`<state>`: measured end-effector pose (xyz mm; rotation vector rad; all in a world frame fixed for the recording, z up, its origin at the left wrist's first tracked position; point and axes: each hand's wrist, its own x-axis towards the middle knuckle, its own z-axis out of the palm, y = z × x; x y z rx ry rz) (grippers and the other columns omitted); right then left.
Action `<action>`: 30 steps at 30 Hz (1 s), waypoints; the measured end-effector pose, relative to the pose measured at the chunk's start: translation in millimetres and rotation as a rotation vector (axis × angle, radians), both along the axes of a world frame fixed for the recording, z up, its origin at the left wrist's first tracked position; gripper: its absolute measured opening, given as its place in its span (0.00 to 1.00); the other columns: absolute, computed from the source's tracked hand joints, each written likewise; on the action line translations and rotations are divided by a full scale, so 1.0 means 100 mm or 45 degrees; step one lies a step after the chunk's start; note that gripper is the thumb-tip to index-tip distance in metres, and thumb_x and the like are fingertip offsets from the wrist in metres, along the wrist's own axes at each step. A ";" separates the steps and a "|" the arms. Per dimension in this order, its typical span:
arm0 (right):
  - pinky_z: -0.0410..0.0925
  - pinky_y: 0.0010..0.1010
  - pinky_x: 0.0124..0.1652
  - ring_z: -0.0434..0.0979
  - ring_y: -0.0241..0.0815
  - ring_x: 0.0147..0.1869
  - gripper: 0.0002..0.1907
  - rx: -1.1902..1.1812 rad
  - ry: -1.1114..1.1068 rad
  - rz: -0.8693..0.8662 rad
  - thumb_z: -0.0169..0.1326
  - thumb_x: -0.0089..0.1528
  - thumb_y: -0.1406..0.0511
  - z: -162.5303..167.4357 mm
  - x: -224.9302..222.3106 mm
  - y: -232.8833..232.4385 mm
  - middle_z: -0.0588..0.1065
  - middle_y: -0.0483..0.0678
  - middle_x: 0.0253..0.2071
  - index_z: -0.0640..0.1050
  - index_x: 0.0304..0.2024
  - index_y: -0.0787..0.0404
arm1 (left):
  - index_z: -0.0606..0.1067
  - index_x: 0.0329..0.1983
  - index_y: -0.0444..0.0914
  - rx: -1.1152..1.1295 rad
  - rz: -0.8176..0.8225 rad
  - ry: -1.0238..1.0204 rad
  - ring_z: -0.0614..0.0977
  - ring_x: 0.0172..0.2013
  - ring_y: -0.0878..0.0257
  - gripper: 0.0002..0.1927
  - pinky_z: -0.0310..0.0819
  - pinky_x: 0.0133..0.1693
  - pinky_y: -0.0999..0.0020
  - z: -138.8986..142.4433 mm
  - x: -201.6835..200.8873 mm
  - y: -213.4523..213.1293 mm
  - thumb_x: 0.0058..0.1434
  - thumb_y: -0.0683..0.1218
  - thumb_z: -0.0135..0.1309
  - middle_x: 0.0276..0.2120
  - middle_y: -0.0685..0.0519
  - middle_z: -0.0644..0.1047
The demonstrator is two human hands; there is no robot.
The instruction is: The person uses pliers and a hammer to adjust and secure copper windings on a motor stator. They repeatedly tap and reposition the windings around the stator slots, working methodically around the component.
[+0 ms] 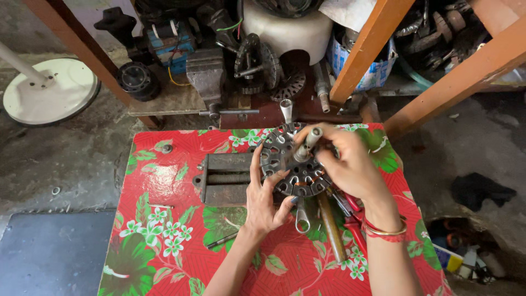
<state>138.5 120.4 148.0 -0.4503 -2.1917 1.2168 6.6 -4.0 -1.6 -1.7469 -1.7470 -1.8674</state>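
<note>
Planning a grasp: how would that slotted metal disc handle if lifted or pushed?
Slotted metal disc: looks like solid metal, so likely rigid and heavy for its size. The left hand props it tilted; round rim may roll. The right hand grips near its central shaft; slots offer finger purchase.

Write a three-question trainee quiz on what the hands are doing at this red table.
1. True or false: the left hand steadies the round slotted metal disc from below.
2. What does the right hand grip? A) the central shaft B) a paintbrush C) a cup
3. Fill in: left of the disc, a small metal ____ sits on the floral tablecloth.

Key: 1 true; 2 A; 3 vise
</note>
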 end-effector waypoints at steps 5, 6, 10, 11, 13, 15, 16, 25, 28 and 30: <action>0.67 0.31 0.62 0.78 0.36 0.58 0.18 0.191 -0.005 -0.036 0.49 0.54 0.80 0.01 -0.04 -0.03 0.79 0.46 0.50 0.77 0.45 0.66 | 0.71 0.59 0.40 0.018 -0.017 0.000 0.72 0.67 0.30 0.29 0.74 0.63 0.49 -0.01 0.00 0.00 0.67 0.65 0.51 0.76 0.28 0.51; 0.66 0.31 0.64 0.77 0.37 0.60 0.19 0.144 0.050 -0.011 0.49 0.55 0.79 0.01 -0.04 -0.03 0.78 0.46 0.51 0.77 0.47 0.65 | 0.71 0.59 0.40 0.009 -0.015 -0.006 0.72 0.67 0.30 0.29 0.74 0.62 0.49 -0.01 0.01 0.00 0.67 0.65 0.51 0.76 0.27 0.51; 0.61 0.32 0.63 0.70 0.38 0.63 0.27 -0.044 0.072 0.207 0.66 0.51 0.68 0.02 0.00 -0.04 0.74 0.47 0.56 0.74 0.53 0.62 | 0.71 0.60 0.41 0.026 -0.023 -0.002 0.73 0.67 0.31 0.28 0.74 0.63 0.48 0.00 0.01 0.00 0.68 0.65 0.51 0.76 0.28 0.51; 0.61 0.32 0.63 0.70 0.38 0.63 0.32 -0.121 0.082 0.227 0.69 0.47 0.66 0.01 0.00 -0.03 0.73 0.47 0.56 0.74 0.54 0.61 | 0.71 0.60 0.41 0.026 -0.025 -0.002 0.73 0.67 0.31 0.28 0.75 0.63 0.48 0.00 0.01 0.00 0.68 0.65 0.51 0.76 0.28 0.51; 0.62 0.32 0.63 0.70 0.39 0.63 0.30 -0.133 0.100 0.168 0.70 0.48 0.61 -0.02 -0.02 -0.05 0.73 0.47 0.55 0.74 0.50 0.60 | 0.71 0.60 0.41 0.023 -0.026 -0.004 0.73 0.67 0.31 0.28 0.75 0.62 0.48 0.00 0.02 -0.01 0.68 0.65 0.52 0.76 0.28 0.51; 0.64 0.32 0.64 0.73 0.39 0.63 0.19 0.019 0.127 0.016 0.67 0.61 0.56 -0.09 -0.09 -0.08 0.75 0.47 0.54 0.74 0.41 0.61 | 0.71 0.61 0.41 0.036 -0.019 0.006 0.73 0.67 0.31 0.28 0.75 0.63 0.48 0.00 0.01 0.00 0.68 0.64 0.51 0.76 0.29 0.51; 0.64 0.31 0.62 0.73 0.39 0.61 0.19 0.039 0.105 -0.020 0.66 0.61 0.54 -0.10 -0.10 -0.09 0.74 0.47 0.55 0.75 0.41 0.61 | 0.71 0.60 0.42 0.034 -0.016 0.007 0.73 0.67 0.31 0.28 0.75 0.63 0.48 -0.01 0.00 -0.01 0.68 0.64 0.51 0.76 0.29 0.51; 0.65 0.29 0.53 0.69 0.36 0.52 0.12 -0.368 0.260 -0.073 0.48 0.69 0.61 -0.16 -0.16 -0.19 0.73 0.46 0.51 0.75 0.39 0.64 | 0.71 0.59 0.41 0.031 -0.001 0.014 0.73 0.67 0.31 0.28 0.74 0.63 0.48 -0.03 0.00 -0.01 0.66 0.64 0.53 0.76 0.28 0.51; 0.70 0.30 0.48 0.71 0.33 0.51 0.08 -0.171 0.168 -0.019 0.58 0.63 0.70 -0.09 -0.13 -0.17 0.71 0.45 0.49 0.74 0.43 0.64 | 0.71 0.59 0.41 0.022 -0.012 -0.006 0.73 0.66 0.32 0.28 0.74 0.63 0.48 -0.03 0.00 0.00 0.65 0.64 0.53 0.76 0.28 0.51; 0.73 0.31 0.38 0.70 0.32 0.42 0.13 -0.290 0.067 -0.082 0.57 0.61 0.73 -0.04 -0.07 -0.19 0.71 0.46 0.44 0.77 0.49 0.64 | 0.72 0.60 0.41 0.030 -0.013 -0.007 0.73 0.67 0.32 0.28 0.74 0.64 0.48 -0.03 0.01 0.00 0.66 0.64 0.53 0.76 0.29 0.51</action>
